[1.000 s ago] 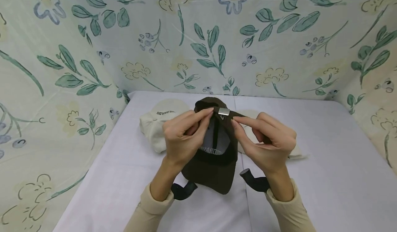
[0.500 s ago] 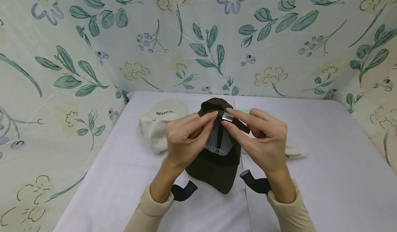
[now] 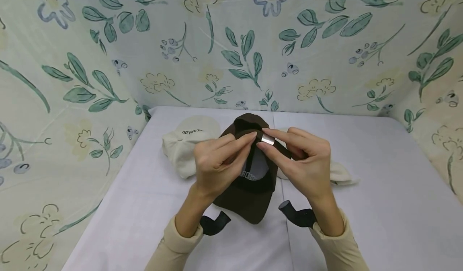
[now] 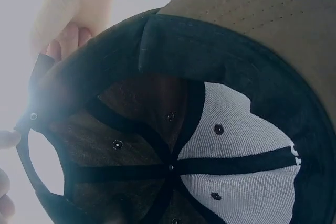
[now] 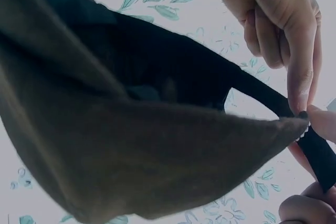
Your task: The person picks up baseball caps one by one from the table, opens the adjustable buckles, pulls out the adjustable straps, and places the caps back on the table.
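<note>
The cap (image 3: 256,188) had its strap (image 3: 283,148) pinched by the left hand (image 3: 216,163) and buckle (image 3: 268,138) by the right hand (image 3: 304,158), seemingly for sizing; next likely needed gentle pulling.

Small indoor nook closed in by cloth; cannot tell if in home, shop or lab. Flower cloth (image 3: 285,92) hangs like wall behind desk (image 3: 376,190), and goes round left and right sides too. Print has green leaves, blue berries, blue flowers and pale yellow flowers. Cloth has soft creases at left. Desk top white, with thin fold lines, and far edge comes up to flower cloth. Light soft, like indoors.
</note>
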Demonstrator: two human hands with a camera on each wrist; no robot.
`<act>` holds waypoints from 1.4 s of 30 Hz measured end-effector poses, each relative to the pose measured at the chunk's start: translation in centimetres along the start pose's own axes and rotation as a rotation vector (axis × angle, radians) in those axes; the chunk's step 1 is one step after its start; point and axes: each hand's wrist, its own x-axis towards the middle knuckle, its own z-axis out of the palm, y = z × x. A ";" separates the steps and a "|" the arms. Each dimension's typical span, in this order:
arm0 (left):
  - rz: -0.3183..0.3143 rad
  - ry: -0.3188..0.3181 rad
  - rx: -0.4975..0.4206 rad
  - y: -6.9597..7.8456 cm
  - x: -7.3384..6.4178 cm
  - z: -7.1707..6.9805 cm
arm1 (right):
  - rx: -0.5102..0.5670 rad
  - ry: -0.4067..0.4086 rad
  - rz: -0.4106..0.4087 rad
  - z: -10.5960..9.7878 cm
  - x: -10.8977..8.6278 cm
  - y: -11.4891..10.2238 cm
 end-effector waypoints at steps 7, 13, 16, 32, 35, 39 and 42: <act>0.016 -0.015 -0.003 0.0 0.2 0.0 | 0.080 0.034 0.095 0.2 0.0 -0.2; 0.032 -0.029 0.004 -0.1 0.3 -0.1 | 0.090 0.044 0.129 0.2 0.1 -0.5; 0.051 -0.033 0.037 -0.2 0.2 -0.2 | 0.081 0.041 0.134 0.1 0.2 -0.5; 0.079 -0.059 0.079 -0.3 0.3 -0.5 | 0.062 0.067 0.143 0.2 0.2 -0.4; 0.079 -0.063 0.077 -0.4 0.3 -0.5 | 0.065 0.073 0.141 0.2 0.2 -0.4; 0.082 -0.061 0.080 -0.5 0.2 -0.5 | 0.064 0.076 0.137 0.3 0.2 -0.4; 0.082 -0.065 0.082 -0.6 0.2 -0.5 | 0.060 0.076 0.135 0.3 0.2 -0.4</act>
